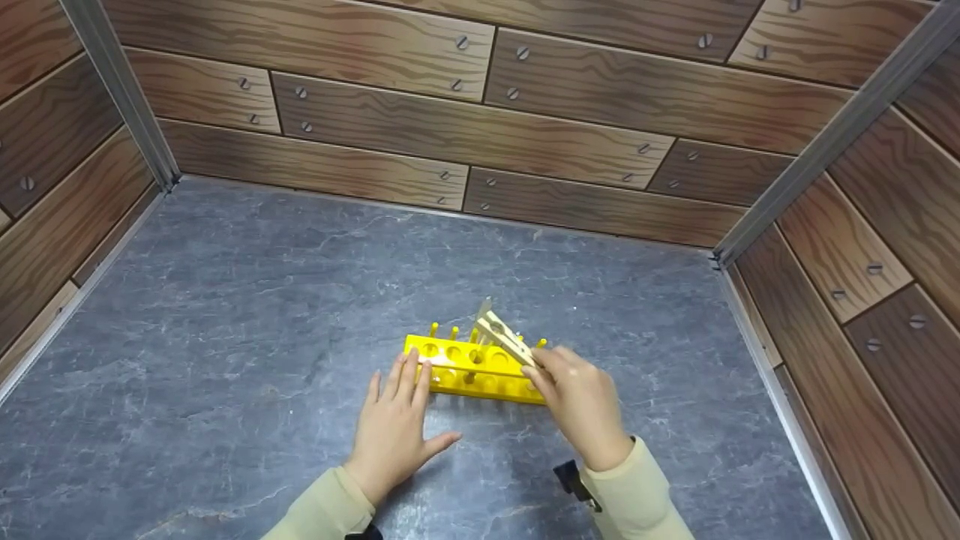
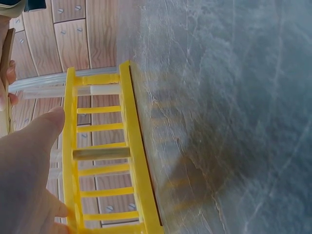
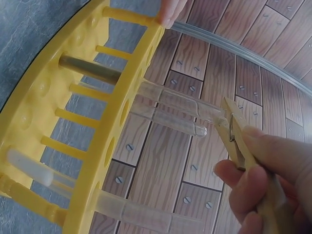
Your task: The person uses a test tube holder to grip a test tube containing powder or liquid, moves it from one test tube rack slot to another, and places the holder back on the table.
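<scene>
A yellow test tube rack (image 1: 491,386) stands on the grey marbled surface. My left hand (image 1: 397,427) lies at its left end, fingers straight, fingertips touching the rack. In my right hand (image 1: 585,397) is a wooden test tube holder (image 1: 510,340), gripped between thumb and fingers. The holder's jaws are at the mouth end of a clear test tube (image 3: 185,100), whose lower part in the rack contains brownish liquid (image 3: 92,69). Beside it stands another clear tube (image 3: 168,122). A tube with white contents (image 3: 29,168) sits near the rack's right end.
Wood-patterned panels (image 1: 375,127) enclose the grey surface (image 1: 225,337) at the back and both sides. Metal strips (image 1: 825,135) run along the corners. Yellow pegs (image 1: 434,328) rise along the rack's back edge.
</scene>
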A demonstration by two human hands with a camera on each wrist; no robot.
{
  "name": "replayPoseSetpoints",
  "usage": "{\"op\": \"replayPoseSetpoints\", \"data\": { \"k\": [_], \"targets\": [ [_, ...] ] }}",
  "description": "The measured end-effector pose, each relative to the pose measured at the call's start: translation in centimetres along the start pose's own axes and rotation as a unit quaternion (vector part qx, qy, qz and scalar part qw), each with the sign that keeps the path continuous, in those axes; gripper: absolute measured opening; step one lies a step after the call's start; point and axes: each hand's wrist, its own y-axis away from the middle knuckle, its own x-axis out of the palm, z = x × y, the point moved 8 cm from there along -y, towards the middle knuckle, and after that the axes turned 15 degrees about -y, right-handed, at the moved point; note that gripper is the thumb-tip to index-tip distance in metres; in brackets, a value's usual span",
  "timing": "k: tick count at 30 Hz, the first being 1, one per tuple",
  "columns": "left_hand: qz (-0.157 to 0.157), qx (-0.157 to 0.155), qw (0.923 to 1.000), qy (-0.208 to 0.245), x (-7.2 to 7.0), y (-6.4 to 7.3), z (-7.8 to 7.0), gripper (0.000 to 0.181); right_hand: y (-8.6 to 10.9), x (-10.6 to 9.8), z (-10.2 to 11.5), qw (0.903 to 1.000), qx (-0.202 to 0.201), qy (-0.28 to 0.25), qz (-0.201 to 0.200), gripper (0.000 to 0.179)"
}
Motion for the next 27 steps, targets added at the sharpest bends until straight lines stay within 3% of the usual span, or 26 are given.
{"op": "replayPoseSetpoints", "data": {
  "k": [27],
  "targets": [
    [0.000,-0.002,1.0000,0.004,-0.07,0.03,0.01,0.100,0.16,-0.13,-0.61,0.9998,0.017,0.011,0.003,0.022]
  ]
}}
